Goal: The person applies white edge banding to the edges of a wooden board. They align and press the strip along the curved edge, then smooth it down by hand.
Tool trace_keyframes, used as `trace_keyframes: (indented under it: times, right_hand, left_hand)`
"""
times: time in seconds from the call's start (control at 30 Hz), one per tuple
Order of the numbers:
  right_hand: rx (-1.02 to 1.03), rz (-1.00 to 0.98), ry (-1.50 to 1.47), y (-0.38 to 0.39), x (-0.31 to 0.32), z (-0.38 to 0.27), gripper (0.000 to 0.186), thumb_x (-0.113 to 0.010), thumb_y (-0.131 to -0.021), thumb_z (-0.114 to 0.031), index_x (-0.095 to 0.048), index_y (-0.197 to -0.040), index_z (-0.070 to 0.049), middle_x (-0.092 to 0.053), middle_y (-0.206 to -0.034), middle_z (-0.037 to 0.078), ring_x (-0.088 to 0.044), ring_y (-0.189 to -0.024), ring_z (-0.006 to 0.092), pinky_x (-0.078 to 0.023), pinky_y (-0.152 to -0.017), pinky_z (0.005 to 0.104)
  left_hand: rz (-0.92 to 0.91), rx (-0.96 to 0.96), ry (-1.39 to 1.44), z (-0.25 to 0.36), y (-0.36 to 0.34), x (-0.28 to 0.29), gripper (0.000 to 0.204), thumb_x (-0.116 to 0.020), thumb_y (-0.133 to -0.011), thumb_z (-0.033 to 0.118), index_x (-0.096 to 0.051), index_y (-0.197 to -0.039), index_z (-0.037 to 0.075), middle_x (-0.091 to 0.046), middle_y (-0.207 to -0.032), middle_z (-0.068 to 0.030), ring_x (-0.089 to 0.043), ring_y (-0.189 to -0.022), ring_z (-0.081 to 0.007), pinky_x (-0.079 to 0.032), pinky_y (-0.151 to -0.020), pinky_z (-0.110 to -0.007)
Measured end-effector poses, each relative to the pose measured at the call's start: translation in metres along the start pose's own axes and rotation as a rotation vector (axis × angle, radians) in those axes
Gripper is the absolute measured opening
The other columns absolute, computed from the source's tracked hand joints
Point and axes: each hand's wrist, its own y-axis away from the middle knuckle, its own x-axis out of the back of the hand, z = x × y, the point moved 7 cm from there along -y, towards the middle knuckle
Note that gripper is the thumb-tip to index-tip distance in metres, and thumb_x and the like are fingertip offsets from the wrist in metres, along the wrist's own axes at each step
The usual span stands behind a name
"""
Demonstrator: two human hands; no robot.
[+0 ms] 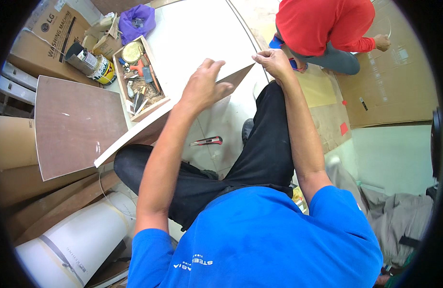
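A large white board (197, 33) lies in front of me, its brown side dropping toward my knees. My left hand (204, 85) is at its near edge with fingers apart, holding nothing. At the board's right corner, my right hand (274, 62) has thumb and forefinger pressed together. Whether they grip the corner or some small piece there, I cannot make out. Below, between my legs, a red and black utility knife (206, 141) rests on the tiled floor.
Left of the board are a wooden tray (154, 105) of tools, a brown panel (77, 125), a yellow can (104, 72), a purple bag (136, 19) and a cardboard box (48, 36). A person in red (322, 24) crouches at the upper right, by cardboard sheeting (394, 86).
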Motion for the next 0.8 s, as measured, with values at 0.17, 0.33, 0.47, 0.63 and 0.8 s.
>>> trace_keyframes:
  times: [0.17, 0.33, 0.47, 0.63, 0.8]
  right_hand:
    - [0.037, 0.017, -0.277, 0.000, 0.000, -0.014, 0.023, -0.087, -0.085, -0.019, -0.080, -0.089, 0.002, -0.072, -0.076, 0.004, -0.062, -0.068, 0.0113, -0.051, -0.063, 0.0307]
    - [0.132, -0.017, -0.271, 0.010, -0.004, -0.054, 0.022, -0.087, -0.087, -0.018, -0.080, -0.093, 0.002, -0.070, -0.076, 0.001, -0.059, -0.068, 0.0088, -0.048, -0.061, 0.0276]
    - [0.123, -0.073, -0.300, 0.013, -0.005, -0.076, 0.029, -0.086, -0.091, -0.022, -0.080, -0.098, 0.005, -0.069, -0.077, 0.000, -0.060, -0.067, 0.0092, -0.049, -0.064, 0.0265]
    - [0.201, 0.042, -0.261, 0.007, 0.006, -0.065, 0.050, -0.078, -0.099, -0.031, -0.072, -0.126, 0.011, -0.074, -0.114, 0.015, -0.070, -0.104, 0.0215, -0.054, -0.091, 0.0321]
    - [0.215, -0.044, -0.129, 0.009, -0.018, -0.028, 0.064, -0.067, -0.107, -0.033, -0.052, -0.157, 0.003, -0.057, -0.156, 0.026, -0.052, -0.148, 0.0312, -0.040, -0.121, 0.0379]
  left_hand:
    - [0.096, -0.037, -0.109, 0.014, -0.032, -0.033, 0.047, -0.086, -0.089, 0.026, -0.073, -0.127, 0.001, -0.068, -0.121, -0.0174, -0.068, -0.116, -0.0379, -0.055, -0.101, -0.048]
    - [0.155, -0.036, -0.146, 0.005, -0.043, -0.042, 0.039, -0.086, -0.090, 0.028, -0.076, -0.117, 0.001, -0.069, -0.109, -0.0156, -0.070, -0.103, -0.0369, -0.057, -0.091, -0.048]
    - [0.168, -0.049, -0.165, 0.003, -0.048, -0.047, 0.039, -0.086, -0.090, 0.029, -0.076, -0.113, 0.000, -0.069, -0.105, -0.0168, -0.070, -0.096, -0.0363, -0.056, -0.085, -0.048]
    - [0.320, -0.039, -0.011, -0.007, -0.048, -0.035, 0.035, -0.087, -0.090, 0.023, -0.075, -0.111, -0.002, -0.068, -0.101, -0.0167, -0.069, -0.088, -0.0320, -0.055, -0.080, -0.044]
    - [0.400, -0.072, 0.158, -0.001, -0.041, -0.010, 0.031, -0.086, -0.089, 0.014, -0.074, -0.111, -0.004, -0.065, -0.097, -0.0126, -0.065, -0.084, -0.0242, -0.053, -0.077, -0.037]
